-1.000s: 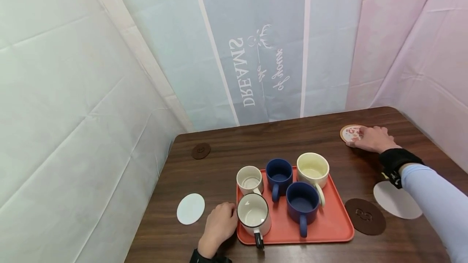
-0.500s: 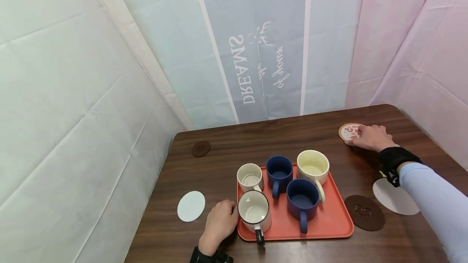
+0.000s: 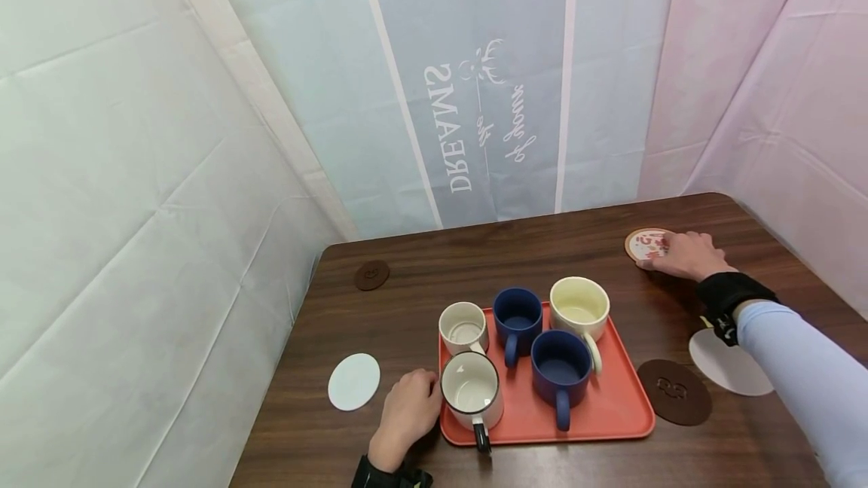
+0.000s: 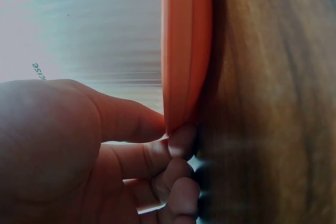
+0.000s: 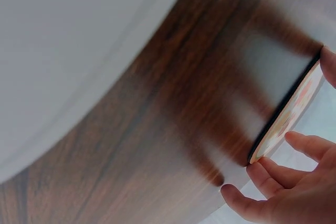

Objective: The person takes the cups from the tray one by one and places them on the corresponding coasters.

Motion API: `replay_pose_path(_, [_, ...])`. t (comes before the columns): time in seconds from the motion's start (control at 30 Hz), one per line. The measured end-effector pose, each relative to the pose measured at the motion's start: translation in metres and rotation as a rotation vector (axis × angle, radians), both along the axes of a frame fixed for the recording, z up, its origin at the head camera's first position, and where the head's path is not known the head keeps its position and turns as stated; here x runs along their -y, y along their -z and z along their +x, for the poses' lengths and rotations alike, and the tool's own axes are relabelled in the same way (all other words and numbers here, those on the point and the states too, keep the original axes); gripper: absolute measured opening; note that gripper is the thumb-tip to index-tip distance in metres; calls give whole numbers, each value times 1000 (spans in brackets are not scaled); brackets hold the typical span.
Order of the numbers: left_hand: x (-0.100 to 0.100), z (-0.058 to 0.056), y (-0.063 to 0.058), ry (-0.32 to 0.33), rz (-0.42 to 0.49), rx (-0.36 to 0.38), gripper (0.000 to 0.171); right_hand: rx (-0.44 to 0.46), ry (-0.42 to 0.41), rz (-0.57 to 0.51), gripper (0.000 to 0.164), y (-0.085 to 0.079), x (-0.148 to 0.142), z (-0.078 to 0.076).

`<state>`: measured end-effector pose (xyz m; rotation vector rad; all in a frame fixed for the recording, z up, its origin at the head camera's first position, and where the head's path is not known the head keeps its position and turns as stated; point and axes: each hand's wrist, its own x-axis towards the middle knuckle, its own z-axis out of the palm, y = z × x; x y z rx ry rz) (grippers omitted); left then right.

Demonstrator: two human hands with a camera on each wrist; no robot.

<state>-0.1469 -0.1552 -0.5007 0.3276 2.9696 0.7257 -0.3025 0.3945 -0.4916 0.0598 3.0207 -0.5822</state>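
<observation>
With thumb and curled fingers, my left hand (image 3: 410,411) pinches the left edge of the red tray (image 3: 610,422); the left wrist view shows the tray's rim (image 4: 185,40) between them. The tray bears a white black-rimmed mug (image 3: 498,409), a small cream mug (image 3: 456,337), two navy mugs (image 3: 518,322) and a pale yellow mug (image 3: 576,315). My right hand (image 3: 688,256) holds a round patterned coaster (image 3: 644,245) at the far right. In the right wrist view, thumb and fingers touch opposite edges of this coaster (image 5: 290,114), which lies on the table.
A white disc (image 3: 354,382) and a small brown coaster (image 3: 372,275) lie left of the tray. Right of it are a large brown coaster (image 3: 674,391) and a white disc (image 3: 728,367), partly under the right forearm. Hanging cloth (image 3: 407,96) borders the wooden table (image 3: 420,269).
My right hand and the patterned coaster have shifted slightly left. The left hand, tray and mugs stay put; the head view has moved a little.
</observation>
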Motion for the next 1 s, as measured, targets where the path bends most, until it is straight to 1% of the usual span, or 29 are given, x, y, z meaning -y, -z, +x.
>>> replay_pose_path(0.3, [0,-2,1,-7,6,18,40,11,12,-5,97,-2,4,0])
replay_pose_path(0.63, [1,-2,1,3,0,37,37,7,18,0,96,2,4,1])
replay_pose_path(0.87, [4,-2,1,31,19,49,34,4,0,-34,94,3,6,6])
replay_pose_path(1.0, [7,-2,0,67,16,39,31,-27,-23,-43,89,5,5,11])
